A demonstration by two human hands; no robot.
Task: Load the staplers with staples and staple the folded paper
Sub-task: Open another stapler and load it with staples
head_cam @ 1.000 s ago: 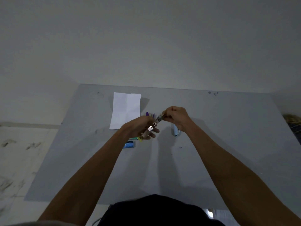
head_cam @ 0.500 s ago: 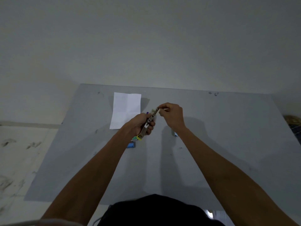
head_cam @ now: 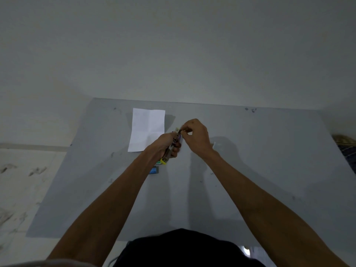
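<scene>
Down at the bottom of the frame I see the person's dark top (head_cam: 183, 247). Two bare arms reach up from there to the middle of the picture, over a grey table (head_cam: 269, 170).

A little left of the middle, a small blue box (head_cam: 154, 170) lies flat on the table, partly under the left arm. A small green bit (head_cam: 158, 162) sits just above it.

The left hand (head_cam: 163, 144) is curled tight round a stapler (head_cam: 165, 158). The stapler has a yellow end that sticks out below the hand. Its other end points up and to the right.

The right hand (head_cam: 196, 136) is just beside the left one. Its fingers are bent, and the tips pinch at the top end of the stapler. I cannot tell if they hold staples too.

By the right wrist a pale thing (head_cam: 214, 145) peeks out. Most of it is hidden.

Higher up and to the left, the folded paper (head_cam: 147, 128) lies flat on the table, white, with fold lines showing. Behind the table is a plain wall (head_cam: 173, 45).
</scene>
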